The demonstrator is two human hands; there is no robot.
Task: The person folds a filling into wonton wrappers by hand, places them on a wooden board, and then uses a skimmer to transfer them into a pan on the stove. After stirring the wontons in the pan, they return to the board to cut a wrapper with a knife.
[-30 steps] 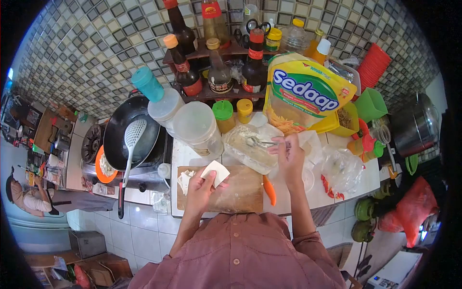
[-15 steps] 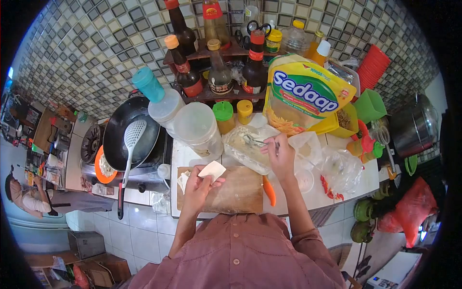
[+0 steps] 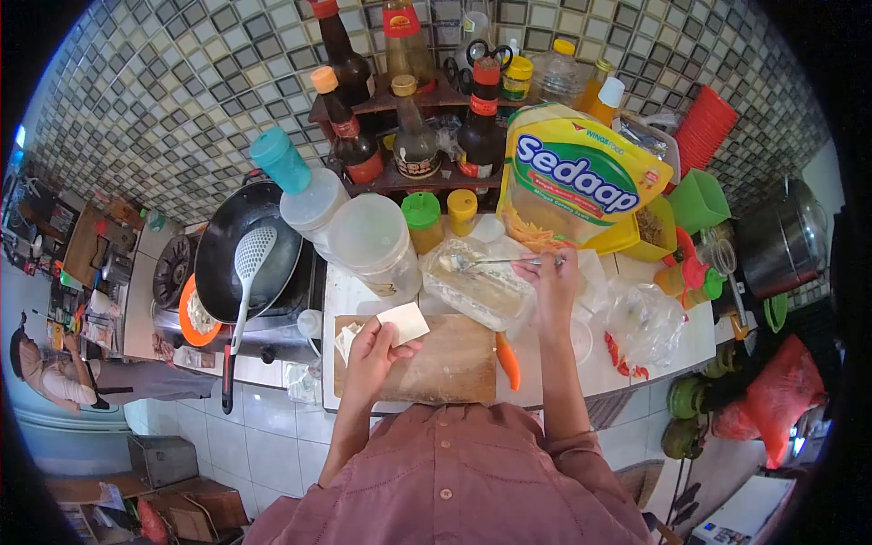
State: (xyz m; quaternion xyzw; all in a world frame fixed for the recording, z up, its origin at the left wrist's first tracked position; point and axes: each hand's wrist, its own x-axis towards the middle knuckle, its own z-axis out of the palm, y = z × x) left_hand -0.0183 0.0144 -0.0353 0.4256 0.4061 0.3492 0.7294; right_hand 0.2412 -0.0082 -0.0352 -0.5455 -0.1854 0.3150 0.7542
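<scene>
My left hand pinches a pale square dough wrapper above the wooden cutting board. More wrappers lie at the board's left edge, partly behind that hand. My right hand is closed round the handle of a metal spoon. Pale paste covers the spoon's head, so its exact shape is hidden. It is over the far left part of a clear plastic container, which has pale paste smeared inside. An orange-handled tool rests at the board's right edge.
Left, a black wok holds a white slotted turner on the stove. Clear tubs, sauce bottles and a Sedaap pouch stand behind. Red chillies and a plastic bag are right. Another person is far left.
My right hand has moved right and slightly up, and the spoon now lies more level with paste on its head. The wrapper in my left hand has turned a little and shifted right.
</scene>
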